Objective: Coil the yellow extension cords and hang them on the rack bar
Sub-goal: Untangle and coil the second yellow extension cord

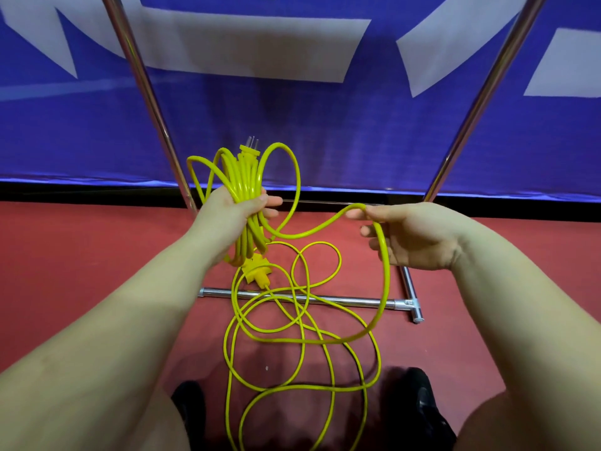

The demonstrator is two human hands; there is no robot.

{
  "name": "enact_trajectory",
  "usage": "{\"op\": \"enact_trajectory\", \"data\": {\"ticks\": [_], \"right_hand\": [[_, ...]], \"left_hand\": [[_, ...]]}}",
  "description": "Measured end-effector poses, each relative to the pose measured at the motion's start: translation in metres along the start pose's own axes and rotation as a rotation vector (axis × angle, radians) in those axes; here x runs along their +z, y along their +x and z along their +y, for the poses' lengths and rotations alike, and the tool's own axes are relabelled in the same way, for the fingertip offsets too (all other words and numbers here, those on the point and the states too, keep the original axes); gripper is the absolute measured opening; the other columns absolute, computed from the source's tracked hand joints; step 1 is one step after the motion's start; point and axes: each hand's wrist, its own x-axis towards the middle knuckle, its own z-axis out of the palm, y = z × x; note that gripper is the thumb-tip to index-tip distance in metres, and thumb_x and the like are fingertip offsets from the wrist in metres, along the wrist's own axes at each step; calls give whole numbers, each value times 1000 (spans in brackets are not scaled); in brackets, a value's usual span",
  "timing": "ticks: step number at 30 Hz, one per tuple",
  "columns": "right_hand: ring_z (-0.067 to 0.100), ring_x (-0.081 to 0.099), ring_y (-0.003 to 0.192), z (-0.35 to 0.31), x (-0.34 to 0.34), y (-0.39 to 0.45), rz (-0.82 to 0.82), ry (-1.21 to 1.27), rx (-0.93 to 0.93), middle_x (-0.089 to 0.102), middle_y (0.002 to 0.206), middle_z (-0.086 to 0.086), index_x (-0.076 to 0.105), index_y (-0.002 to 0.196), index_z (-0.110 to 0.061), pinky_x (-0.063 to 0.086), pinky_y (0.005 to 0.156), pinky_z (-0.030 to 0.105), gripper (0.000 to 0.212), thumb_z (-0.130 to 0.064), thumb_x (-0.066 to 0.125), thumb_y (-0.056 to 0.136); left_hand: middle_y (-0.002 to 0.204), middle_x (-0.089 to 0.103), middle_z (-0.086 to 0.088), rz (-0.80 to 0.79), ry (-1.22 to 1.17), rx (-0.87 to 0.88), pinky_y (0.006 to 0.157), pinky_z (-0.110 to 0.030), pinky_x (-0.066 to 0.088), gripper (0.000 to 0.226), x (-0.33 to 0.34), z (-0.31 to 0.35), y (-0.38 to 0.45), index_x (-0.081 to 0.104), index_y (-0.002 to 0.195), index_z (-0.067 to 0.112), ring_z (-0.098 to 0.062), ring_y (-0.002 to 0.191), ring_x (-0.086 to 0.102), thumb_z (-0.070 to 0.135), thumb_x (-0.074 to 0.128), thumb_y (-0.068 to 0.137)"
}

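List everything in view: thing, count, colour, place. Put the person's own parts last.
coiled cord bundle: one, yellow, gripped in the left hand, a pronged plug sticking up at its top
loose cord: yellow, count unclear, trailing in tangled loops over the floor and base bar
second plug: one, yellow, hanging just below the bundle
rack uprights: two, chrome, leaning in from left and right
rack base bar: one, chrome, low across the floor
banner: one, blue with white shapes, behind the rack
floor: red
shoes: two, black, bottom edge
left hand: one, gripping the bundle
right hand: one, holding a strand of cord
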Motion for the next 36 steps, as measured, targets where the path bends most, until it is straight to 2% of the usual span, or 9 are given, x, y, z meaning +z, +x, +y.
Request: {"op": "enact_trajectory", "data": {"ticks": [4, 12, 18, 23, 26, 28, 30, 33, 36], "right_hand": [[6, 53, 49, -1, 9, 4, 5, 59, 16, 56, 65, -2, 62, 83, -16, 41, 36, 11, 18, -30, 53, 89], [3, 59, 40, 3, 31, 35, 236, 482, -65, 57, 42, -6, 58, 72, -12, 52, 44, 16, 19, -21, 62, 88], [1, 61, 45, 11, 43, 51, 313, 570, -133, 62, 52, -7, 59, 76, -13, 49, 44, 13, 19, -28, 64, 86], [8, 58, 54, 12, 51, 46, 286, 161, -163, 58, 69, 0, 56, 79, -12, 54, 50, 21, 35, -46, 58, 86], [12, 59, 44, 19, 59, 40, 317, -395, -344, 64, 57, 2, 61, 64, -10, 51, 58, 30, 50, -59, 64, 73], [14, 65, 53, 30, 67, 40, 312, -780, -428, 66, 53, 1, 65, 60, -9, 53, 62, 32, 63, -71, 64, 56], [14, 62, 59, 40, 75, 42, 277, -1014, -489, 63, 53, -2, 64, 59, -12, 51, 64, 32, 54, -66, 68, 60], [16, 51, 63, 48, 79, 47, 248, -1093, -587, 54, 58, -4, 53, 62, -20, 46, 66, 35, 33, -42, 68, 80], [21, 53, 65, 48, 76, 46, -57, -716, -405, 63, 63, 2, 46, 69, -19, 45, 67, 37, 30, -38, 58, 89]], "left_hand": [[92, 70, -2, -56, -11, -46, 54, -37, 56, 7, 3, 2, -3, 55, 91, 11, -10, 74, 70, 7, 50, 94], [69, 72, -1, -389, -2, -130, 57, -26, 57, 13, 33, 2, -25, 56, 83, 10, -12, 65, 70, -1, 53, 90], [72, 72, -6, -463, -46, -179, 64, -28, 57, 10, 38, 3, -27, 58, 86, 10, -18, 68, 70, 0, 55, 89], [61, 69, -3, -327, -122, -243, 55, -30, 56, 9, 32, 1, -21, 59, 86, 8, -13, 56, 67, 0, 54, 89], [59, 67, -1, -123, -272, -272, 50, -26, 54, 11, 28, -1, -14, 59, 84, 8, -14, 55, 66, 0, 53, 89], [58, 68, 0, -20, -369, -285, 49, -26, 54, 12, 26, -2, -9, 58, 83, 8, -13, 56, 66, 0, 52, 91], [58, 69, 0, 22, -408, -297, 45, -27, 54, 14, 25, -2, -6, 55, 82, 8, -9, 54, 67, 0, 48, 93], [57, 69, 1, 66, -436, -297, 42, -28, 54, 14, 23, -2, -5, 54, 83, 8, -8, 53, 67, 1, 48, 93], [59, 70, 1, 136, -461, -275, 45, -28, 55, 12, 17, -3, -1, 56, 83, 8, -9, 54, 67, 4, 50, 93]]}}
